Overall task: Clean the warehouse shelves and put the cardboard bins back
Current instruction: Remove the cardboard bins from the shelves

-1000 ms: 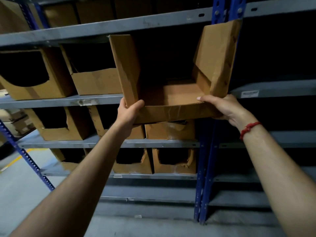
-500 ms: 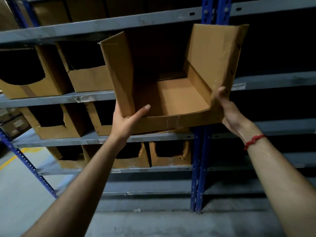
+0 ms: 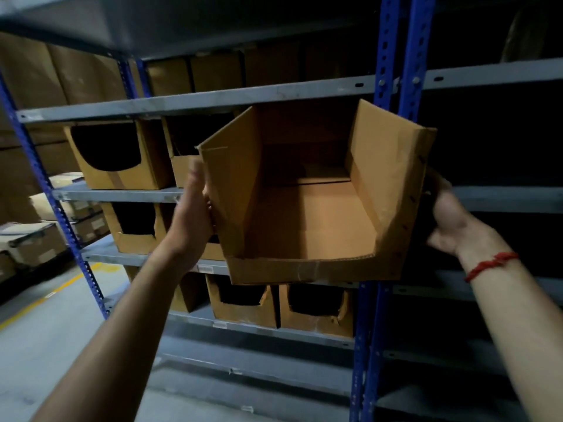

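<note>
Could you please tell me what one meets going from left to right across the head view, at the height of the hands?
blue upright → shelved bin with the curved cutout → left hand → held cardboard bin → right hand

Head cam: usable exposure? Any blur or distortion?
Head view: dim overall, cardboard bin adequately lit, bay right of the blue uprights nearly black; head view: mild motion blur, worst on top-left boxes; uprights slant from wide-angle distortion.
</note>
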The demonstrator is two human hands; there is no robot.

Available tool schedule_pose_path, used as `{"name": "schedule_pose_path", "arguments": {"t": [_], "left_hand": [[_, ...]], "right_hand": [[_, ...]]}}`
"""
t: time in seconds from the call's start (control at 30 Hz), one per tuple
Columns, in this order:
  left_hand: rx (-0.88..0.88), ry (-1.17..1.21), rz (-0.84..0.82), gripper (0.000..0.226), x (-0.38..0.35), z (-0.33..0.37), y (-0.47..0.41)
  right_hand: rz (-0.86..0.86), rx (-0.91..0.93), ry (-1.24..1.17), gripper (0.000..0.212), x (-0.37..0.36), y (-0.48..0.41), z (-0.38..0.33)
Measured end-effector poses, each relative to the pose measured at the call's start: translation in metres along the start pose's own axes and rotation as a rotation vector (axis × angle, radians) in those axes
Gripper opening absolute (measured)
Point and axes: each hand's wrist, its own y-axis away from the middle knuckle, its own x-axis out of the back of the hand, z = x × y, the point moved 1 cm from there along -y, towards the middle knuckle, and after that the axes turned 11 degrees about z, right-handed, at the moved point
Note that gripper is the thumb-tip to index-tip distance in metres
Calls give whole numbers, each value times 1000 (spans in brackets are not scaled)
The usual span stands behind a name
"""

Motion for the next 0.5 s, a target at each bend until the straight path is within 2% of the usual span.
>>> {"name": "schedule_pose_path", "arguments": {"t": [0.07, 0.17, 0.2, 0.3, 0.33, 0.37, 0.43, 0.5], "left_hand": [[125, 39, -21, 100, 2, 16, -6], [335, 1, -100, 84, 2, 44, -24], [386, -87, -100, 80, -2, 54, -33], [496, -458, -60, 73, -20, 76, -60], [509, -582, -47, 66, -26, 79, -68], [509, -700, -46, 56, -30, 81, -75], [466, -903, -38, 40, -35, 76, -86], [396, -983, -1, 34, -33, 64, -87]], "right_hand": [[-6, 70, -40, 61, 5, -8, -21], [-38, 149, 15, 53, 6, -23, -60], [-45, 144, 70, 57, 5, -28, -72], [-52, 29, 370, 89, 1, -39, -93], [-35, 2, 500, 88, 0, -41, -98], [-30, -8, 607, 73, 0, -44, -101], [-67, -10, 763, 30, -5, -41, -106], [-53, 25, 869, 17, -8, -38, -106]]}}
